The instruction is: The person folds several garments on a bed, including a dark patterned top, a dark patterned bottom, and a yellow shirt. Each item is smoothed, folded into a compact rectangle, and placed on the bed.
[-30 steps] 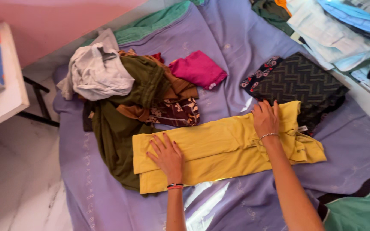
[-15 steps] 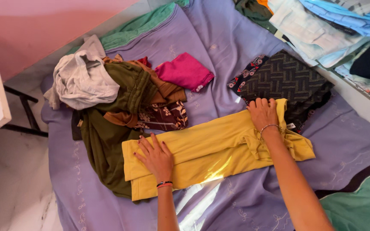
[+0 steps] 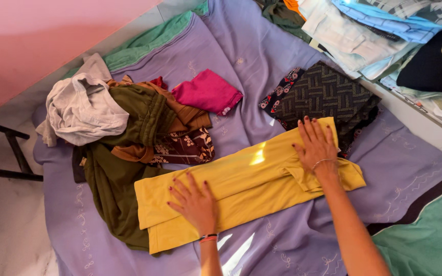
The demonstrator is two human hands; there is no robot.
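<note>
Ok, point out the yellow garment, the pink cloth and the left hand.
yellow garment (image 3: 254,176), head view, middle of the folded fabric.
pink cloth (image 3: 206,92), head view, its centre.
left hand (image 3: 195,202), head view, back of the hand.

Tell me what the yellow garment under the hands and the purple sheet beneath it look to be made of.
Yellow garment: thin woven cloth, probably cotton or a blend, matte; it creases sharply at the folds and lies flat under the left hand and right hand.
Purple sheet: smooth woven fabric with pale stitched motifs; the fibre is unclear.

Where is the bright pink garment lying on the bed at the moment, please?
In the head view, the pink garment lies upper centre on the purple sheet, between the clothes pile and the dark patterned cloth.
</note>
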